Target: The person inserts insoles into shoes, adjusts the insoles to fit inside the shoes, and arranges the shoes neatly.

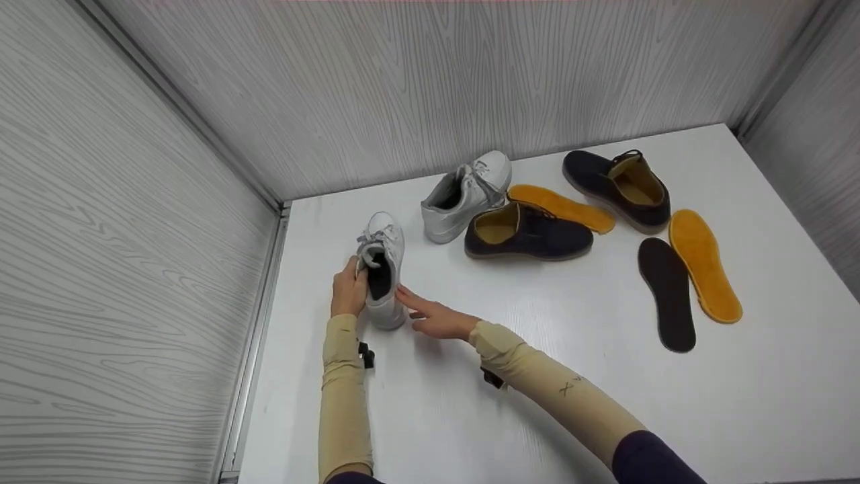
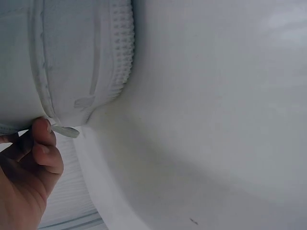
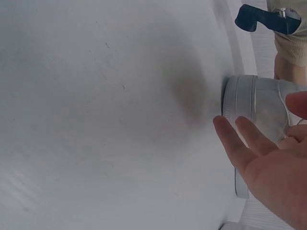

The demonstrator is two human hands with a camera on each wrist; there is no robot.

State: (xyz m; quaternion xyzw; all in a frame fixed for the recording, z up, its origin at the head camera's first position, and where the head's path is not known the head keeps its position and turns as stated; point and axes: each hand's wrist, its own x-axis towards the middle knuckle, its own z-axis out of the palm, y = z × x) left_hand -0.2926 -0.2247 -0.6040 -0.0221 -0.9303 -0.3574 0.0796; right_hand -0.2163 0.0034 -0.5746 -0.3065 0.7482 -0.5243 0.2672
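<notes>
In the head view a white sneaker (image 1: 385,313) stands at the left of the white table, toe toward the back wall, its dark inside showing. My left hand (image 1: 349,290) grips its left side near the collar; the left wrist view shows curled fingers (image 2: 47,155) at the shoe's upper edge beside a lace end. My right hand (image 1: 440,320) reaches to the sneaker's right side with fingers spread and mostly straight, the fingertips touching it near the collar. From the right wrist, the sneaker's heel (image 3: 266,103) shows partly behind that hand.
Another white sneaker (image 1: 443,218) stands near the back wall (image 1: 430,81). To its right lie two dark shoes (image 1: 551,238) (image 1: 594,178), two orange-yellow insoles (image 1: 564,207) (image 1: 704,265) and a dark insole (image 1: 666,296). A left side wall (image 1: 121,269) borders the table.
</notes>
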